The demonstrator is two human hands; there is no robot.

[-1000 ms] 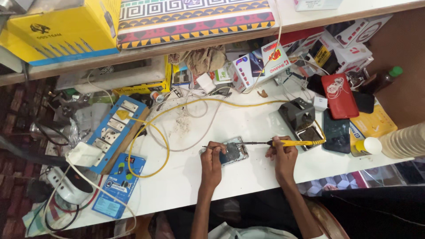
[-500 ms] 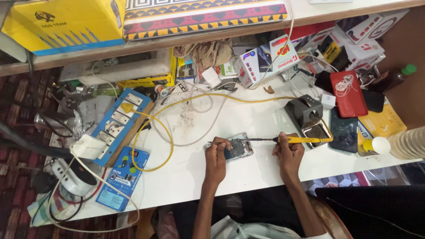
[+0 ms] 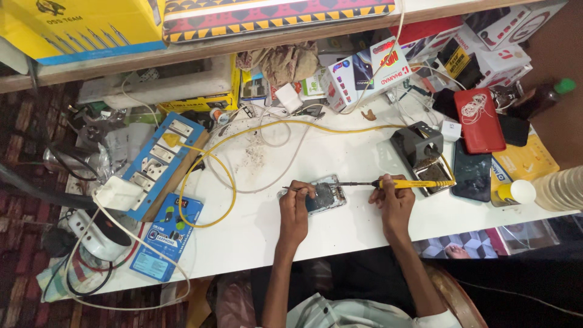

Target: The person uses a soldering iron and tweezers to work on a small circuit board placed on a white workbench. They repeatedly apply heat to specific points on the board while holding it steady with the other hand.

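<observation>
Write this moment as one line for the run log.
left hand: tweezers on opened phone | right hand: yellow soldering iron, tip at phone | surface: white table

single head cam, looks steeply down on white bench (image 3: 340, 152) from above, mid distance, both forearms in frame

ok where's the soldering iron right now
The soldering iron lies level in the right hand, right of centre, tip on the opened phone.
</observation>
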